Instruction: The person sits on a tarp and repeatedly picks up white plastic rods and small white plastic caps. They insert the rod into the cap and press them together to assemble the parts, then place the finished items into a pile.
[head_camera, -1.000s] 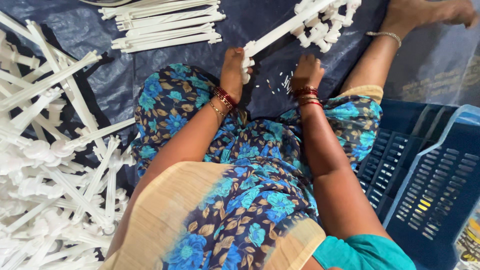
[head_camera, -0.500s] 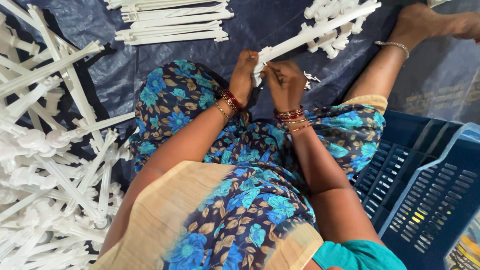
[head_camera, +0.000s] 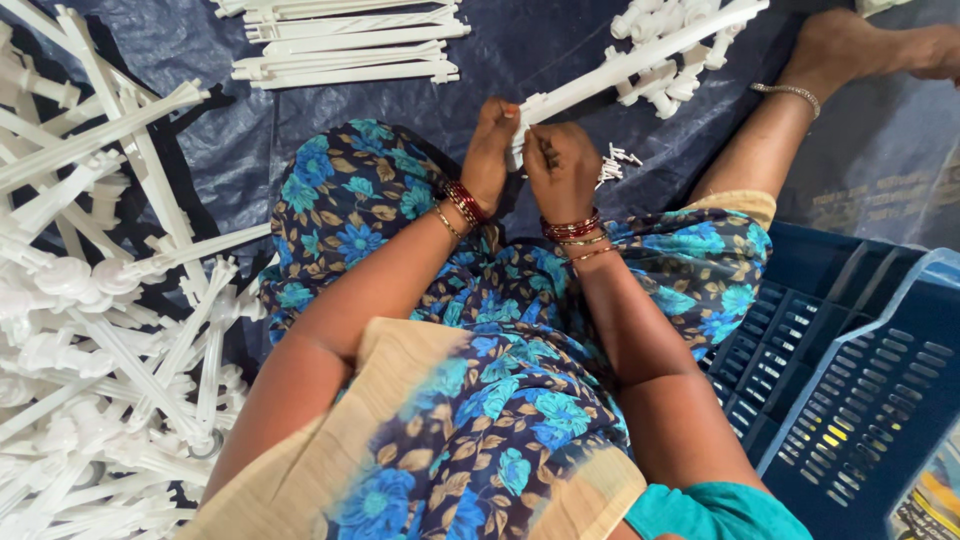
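Two hands: both meet at the near end of one long white plastic rod (head_camera: 640, 58), above the lap.
Left hand (head_camera: 492, 150): fingers curled shut on the rod's end, thumb side up, red and gold bangles at the wrist.
Right hand (head_camera: 560, 170): closed in a fist on the same end, touching the left hand, bangles at the wrist too.
Rod: slants from the hands up and to the right, its far end near the top edge; short white pegs branch off it in a cluster near the upper right.
Small bits (head_camera: 612, 165): loose white pieces lie on the sheet just beside the right hand.
Sheet (head_camera: 200, 60): dark blue, crinkled, spread under everything.
Pile (head_camera: 90, 300): many more white rods with pegs, tangled, along the left side, well apart from the hands.
Bundle (head_camera: 345, 45): plain white sticks laid side by side at the top, beyond the left knee.
Crate (head_camera: 860, 400): blue, slotted walls, at the right beside the right leg.
Foot (head_camera: 850, 45): bare, at the upper right, with an anklet (head_camera: 785, 92), near the rod's peg cluster.
Dress (head_camera: 480, 400): blue flowers on dark cloth, covering the lap.
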